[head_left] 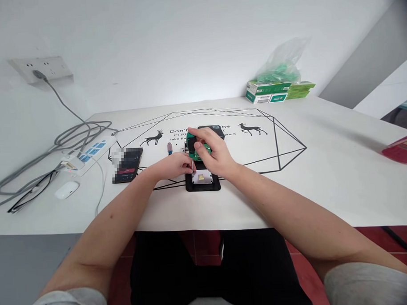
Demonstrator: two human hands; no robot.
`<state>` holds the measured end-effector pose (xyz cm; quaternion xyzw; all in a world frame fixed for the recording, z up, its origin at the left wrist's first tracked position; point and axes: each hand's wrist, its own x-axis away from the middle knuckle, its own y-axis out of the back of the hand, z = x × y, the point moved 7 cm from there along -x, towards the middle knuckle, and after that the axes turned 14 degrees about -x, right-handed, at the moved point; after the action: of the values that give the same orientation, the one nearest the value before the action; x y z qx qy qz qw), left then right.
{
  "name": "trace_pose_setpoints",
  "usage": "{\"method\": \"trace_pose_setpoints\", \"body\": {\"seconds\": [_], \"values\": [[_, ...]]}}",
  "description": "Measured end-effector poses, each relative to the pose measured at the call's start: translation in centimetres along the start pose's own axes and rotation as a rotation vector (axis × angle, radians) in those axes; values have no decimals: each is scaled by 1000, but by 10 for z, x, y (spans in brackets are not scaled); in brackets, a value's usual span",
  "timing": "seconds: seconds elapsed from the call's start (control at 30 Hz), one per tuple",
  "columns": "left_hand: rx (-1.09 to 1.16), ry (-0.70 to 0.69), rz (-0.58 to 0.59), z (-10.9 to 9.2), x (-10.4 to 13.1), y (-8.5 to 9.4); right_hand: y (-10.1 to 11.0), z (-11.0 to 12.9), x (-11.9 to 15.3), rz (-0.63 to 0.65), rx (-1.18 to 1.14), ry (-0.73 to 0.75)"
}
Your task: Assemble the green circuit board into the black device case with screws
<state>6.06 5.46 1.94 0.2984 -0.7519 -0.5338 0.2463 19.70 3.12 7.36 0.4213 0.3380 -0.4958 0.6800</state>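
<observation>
My right hand [217, 154] is wrapped round a green and black electric screwdriver [191, 143], held upright with its thin metal bit pointing down. Below it lies a black device housing [203, 187] with a silver metal plate [207, 175] and a small gold square. A green circuit board shows partly behind the right fingers. At the left edge of the housing, my left hand [175, 166] has its fingertips pinched together close by the bit. What they hold, if anything, is hidden. Just behind the hands is a dark rectangular piece [216, 129], partly covered by my right hand.
A small screwdriver [170, 148] lies left of the hands, near a phone [130, 164]. Further left are a power strip [93, 153] with coiled cable, glasses [33, 192] and a white mouse [67, 190]. Green boxes [271, 88] stand at the back right; a red packet [402, 149] sits far right.
</observation>
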Motion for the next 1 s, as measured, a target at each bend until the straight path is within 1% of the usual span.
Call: {"method": "trace_pose_setpoints", "body": {"seconds": [0.13, 0.2, 0.27, 0.4, 0.5, 0.6, 0.7, 0.8, 0.9, 1.0], "values": [[-27, -6, -12, 0, 2, 2, 3, -5, -1, -29, 24, -72], [-29, -6, -49, 2, 3, 5, 5, -9, -1, -52, 21, -126], [-36, 8, -119, 6, 3, 9, 7, -12, -1, -78, -7, -167], [-136, 108, -266, 20, 3, 17, 4, -19, 3, -100, -195, -239], [-255, 238, -324, 35, 3, 20, 1, -24, 7, -112, -261, -309], [-349, 386, -342, 52, 3, 21, 4, -20, 8, -153, -200, -288], [-432, 474, -348, 64, 2, 20, 7, -12, 5, -145, -122, -243], [-487, 518, -352, 70, 2, 18, 8, -7, 3, -116, -96, -224], [-501, 530, -353, 71, 1, 17, 6, -6, 2, -85, -101, -207], [-518, 551, -345, 72, 1, 15, 8, -7, 1, -86, -66, -160]]}}
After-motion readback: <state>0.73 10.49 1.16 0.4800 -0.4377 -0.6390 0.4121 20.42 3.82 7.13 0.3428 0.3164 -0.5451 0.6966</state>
